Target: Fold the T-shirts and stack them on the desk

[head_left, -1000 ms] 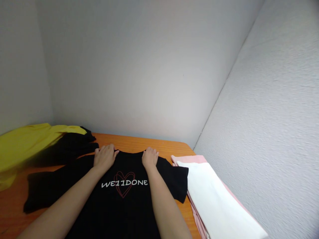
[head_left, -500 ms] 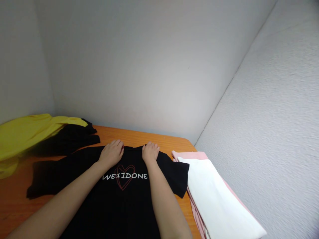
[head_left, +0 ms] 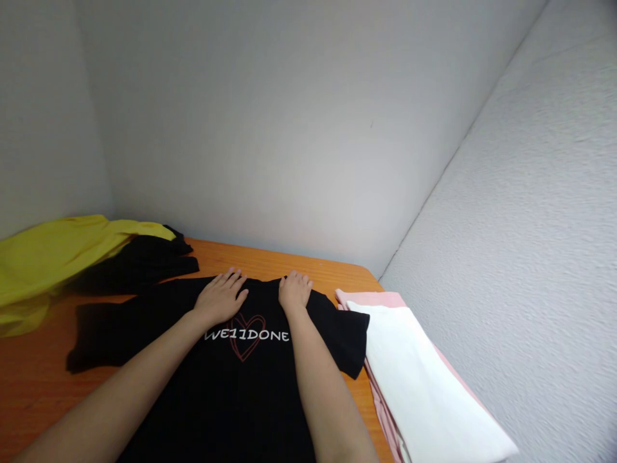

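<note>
Nearest my camera, here's the body of the black T-shirt (head_left: pixel 231 411), front up on the wooden surface (head_left: pixel 43 389) and running out of the bottom of view. Thin knit by the look of it: I'd expect it light and limp, not slippery, nothing to break, but quick to bunch if tugged at just 1 point. Moving up, the white lettering (head_left: pixel 247 335) crosses the chest, its left end meeting the left forearm. The 2 short sleeves spread wide, the right one reaching a folded white garment (head_left: pixel 427 386) atop a pink garment (head_left: pixel 371 298).

Now the neckline! The left hand (head_left: pixel 222 297) lies palm down beside it, grip wide, fingers splayed on the cloth, pinching nothing I can see. The right hand (head_left: pixel 295 290) rests across the other shoulder; its fingertips reach the far edge, so I can't tell whether that grip has fabric. I'd take hold at the 2 shoulder seams, where the cloth should hang evenly. Far left, a yellow garment (head_left: pixel 62 247) drapes over a black garment (head_left: pixel 139 263), with the wall (head_left: pixel 241 128) behind.
</note>
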The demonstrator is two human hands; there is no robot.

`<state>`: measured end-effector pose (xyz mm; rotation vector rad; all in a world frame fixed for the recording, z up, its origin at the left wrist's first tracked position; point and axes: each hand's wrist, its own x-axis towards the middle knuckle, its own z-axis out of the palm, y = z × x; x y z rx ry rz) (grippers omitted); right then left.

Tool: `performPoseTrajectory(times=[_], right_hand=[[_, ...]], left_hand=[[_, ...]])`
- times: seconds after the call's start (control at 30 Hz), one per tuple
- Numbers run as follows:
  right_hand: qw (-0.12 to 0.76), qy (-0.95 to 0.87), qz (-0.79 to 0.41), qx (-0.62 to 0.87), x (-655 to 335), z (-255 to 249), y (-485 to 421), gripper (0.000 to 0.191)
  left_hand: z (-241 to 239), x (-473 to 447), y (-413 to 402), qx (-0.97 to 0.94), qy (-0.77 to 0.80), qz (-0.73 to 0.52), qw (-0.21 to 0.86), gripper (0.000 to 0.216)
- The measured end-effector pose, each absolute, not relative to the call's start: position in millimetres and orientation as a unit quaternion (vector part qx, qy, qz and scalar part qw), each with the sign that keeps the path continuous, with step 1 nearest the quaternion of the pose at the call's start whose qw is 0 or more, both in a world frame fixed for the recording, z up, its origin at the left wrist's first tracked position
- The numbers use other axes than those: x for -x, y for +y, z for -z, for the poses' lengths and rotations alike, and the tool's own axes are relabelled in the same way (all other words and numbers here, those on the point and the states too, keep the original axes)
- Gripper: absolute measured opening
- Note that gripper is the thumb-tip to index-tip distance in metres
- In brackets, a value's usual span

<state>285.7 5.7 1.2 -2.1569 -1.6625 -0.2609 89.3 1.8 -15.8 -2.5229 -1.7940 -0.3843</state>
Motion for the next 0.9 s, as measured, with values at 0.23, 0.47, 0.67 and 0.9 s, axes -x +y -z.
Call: performPoseTrajectory(times=[0.23,0.47,0.67,0.9], right_hand=[[0.242,-0.613,0.119,0.743,-280.7,-25.4,-5.8,0.031],[0.189,-0.686,0.090,0.697,-262.4,-44.3,-49.0,0.048],[0.084,-0.701,0.022,0.708,-284.7,-23.1,-94.8,0.076],[0.081,-0.693,-0.012,0.717,-301.2,-15.1,-99.9,0.077]], left_hand=[[12.9,-89.7,-0.4,0.808,-0.576,0.122,0.002,0.064],[9.8,-89.6,-1.3,0.808,-0.576,0.123,-0.001,0.064],[12.6,-89.4,3.4,0.811,-0.572,0.123,0.001,0.064],[16.7,-87.2,7.2,0.814,-0.566,0.133,-0.005,0.064]])
